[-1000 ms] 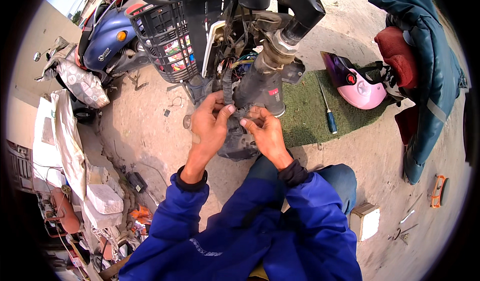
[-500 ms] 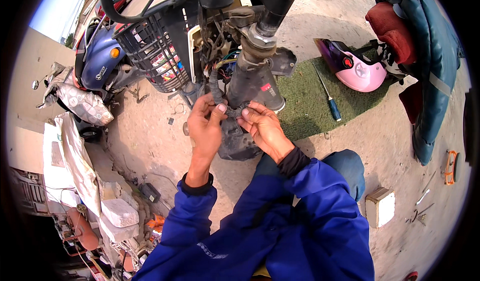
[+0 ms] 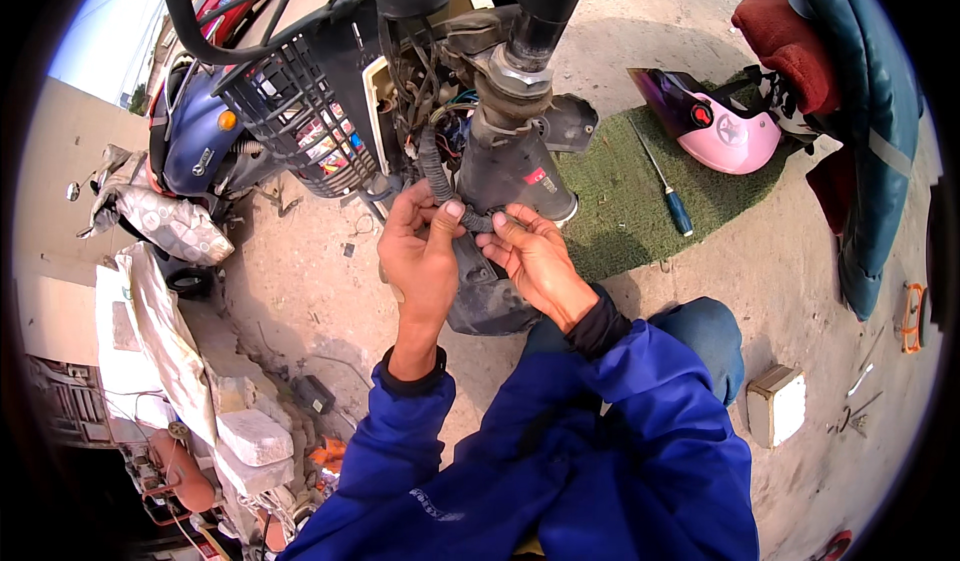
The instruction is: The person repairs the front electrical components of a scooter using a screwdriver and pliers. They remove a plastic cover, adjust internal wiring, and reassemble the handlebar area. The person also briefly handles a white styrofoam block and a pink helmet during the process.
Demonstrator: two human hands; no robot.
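A grey-black corrugated wire sleeve [image 3: 433, 164] curves down from the exposed wiring of a scooter's front end and bends across between my hands. My left hand [image 3: 424, 246] pinches it between thumb and fingers on the left side of the bend. On the other side, my right hand [image 3: 535, 256] grips the same sleeve near its lower end. Right behind my fingers stands the thick black steering column [image 3: 510, 176] with a small red label. Coloured wires [image 3: 455, 121] show beside the column. Below my hands sits a dusty black plastic part [image 3: 490, 306], partly covered by them.
A black basket [image 3: 300, 111] hangs at the column's left. On the right, a green mat [image 3: 625, 206] carries a blue-handled screwdriver [image 3: 677, 211] and a pink helmet [image 3: 735, 141]. A brick-like block [image 3: 775, 406] lies near my knee. Rubble and a white sheet [image 3: 160, 331] lie left.
Both hands stay on the sleeve and have shifted only slightly. The whole view has moved a little, so the surroundings sit slightly differently in the picture.
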